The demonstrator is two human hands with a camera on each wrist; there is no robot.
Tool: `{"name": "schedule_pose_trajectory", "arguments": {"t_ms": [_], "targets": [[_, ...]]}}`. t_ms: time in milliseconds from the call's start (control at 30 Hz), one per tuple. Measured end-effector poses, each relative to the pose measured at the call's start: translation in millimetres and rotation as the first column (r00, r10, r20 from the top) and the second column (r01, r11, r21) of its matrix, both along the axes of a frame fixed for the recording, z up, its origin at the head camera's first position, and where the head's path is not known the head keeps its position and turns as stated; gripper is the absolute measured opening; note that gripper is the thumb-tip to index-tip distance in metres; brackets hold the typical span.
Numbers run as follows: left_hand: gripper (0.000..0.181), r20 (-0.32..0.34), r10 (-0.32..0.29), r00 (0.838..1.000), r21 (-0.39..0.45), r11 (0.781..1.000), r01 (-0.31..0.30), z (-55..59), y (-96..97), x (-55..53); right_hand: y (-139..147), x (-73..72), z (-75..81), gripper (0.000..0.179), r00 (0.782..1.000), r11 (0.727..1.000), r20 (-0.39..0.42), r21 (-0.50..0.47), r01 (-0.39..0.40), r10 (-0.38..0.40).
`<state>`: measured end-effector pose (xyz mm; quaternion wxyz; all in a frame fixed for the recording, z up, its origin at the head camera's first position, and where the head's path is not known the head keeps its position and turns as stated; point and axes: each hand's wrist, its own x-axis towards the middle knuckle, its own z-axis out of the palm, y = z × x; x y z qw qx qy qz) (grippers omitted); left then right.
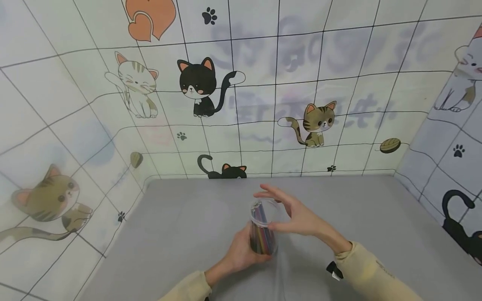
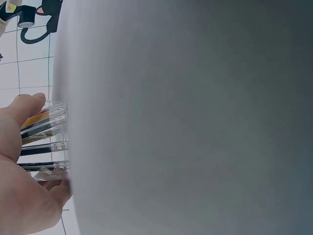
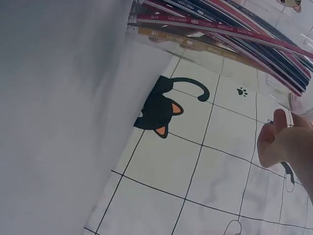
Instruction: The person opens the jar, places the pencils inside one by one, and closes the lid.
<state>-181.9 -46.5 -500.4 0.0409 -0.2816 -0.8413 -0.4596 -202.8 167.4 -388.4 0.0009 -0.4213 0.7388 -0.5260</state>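
A clear plastic jar (image 1: 276, 246) full of colored pencils (image 1: 260, 238) is held above the grey table, its round rim tilted toward the head camera. My left hand (image 1: 241, 253) grips the jar low on its side, thumb across the front near the base. At the rim, my right hand (image 1: 295, 215) spans the opening, thumb on the near side and fingers on the far side. Whether a clear lid lies under those fingers cannot be told. Through the jar wall in the right wrist view, red, dark blue and tan pencils (image 3: 220, 29) lie slanted across one another.
The grey tabletop (image 1: 180, 225) reaches back to a wall covering (image 1: 256, 104) printed with cats and grid lines. A small black-and-white object (image 1: 334, 271) shows beside the right sleeve. Similar printed walls stand at the left and right.
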Motion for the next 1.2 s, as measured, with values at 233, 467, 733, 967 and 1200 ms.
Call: {"name": "schedule_pose_trajectory", "arguments": {"t_ms": [233, 467, 733, 967, 1200], "targets": [[0.089, 0.019, 0.002, 1.000, 0.020, 1.000, -0.002, 0.9, -0.8, 1.0, -11, 11.4, -6.2, 0.074, 0.969, 0.970, -0.044, -0.041, 0.241, -0.242], [0.087, 0.001, -0.010, 1.000, 0.017, 1.000, 0.010, 0.2, -4.5, -2.2, -13, 6.9, -4.4, 0.086, 0.981, 0.984, -0.079, -0.038, 0.177, -0.179], [0.087, 0.037, -0.029, 0.999, 0.013, 0.999, 0.029, 0.9, -4.3, -0.7, -8, -2.1, -6.9, 0.074, 1.000, 0.999, 0.029, -0.053, -0.002, 0.004], [0.082, 0.017, 0.014, 1.000, 0.044, 0.999, -0.015, 4.9, -0.2, 2.4, -24, 20.8, -15.6, 0.071, 0.959, 0.950, -0.007, -0.133, 0.281, -0.284], [0.092, 0.050, 0.014, 0.999, -0.005, 1.000, -0.013, 1.2, -0.1, 6.0, -14, 19.3, -17.8, 0.078, 0.980, 0.976, 0.022, -0.090, 0.198, -0.197]]}}
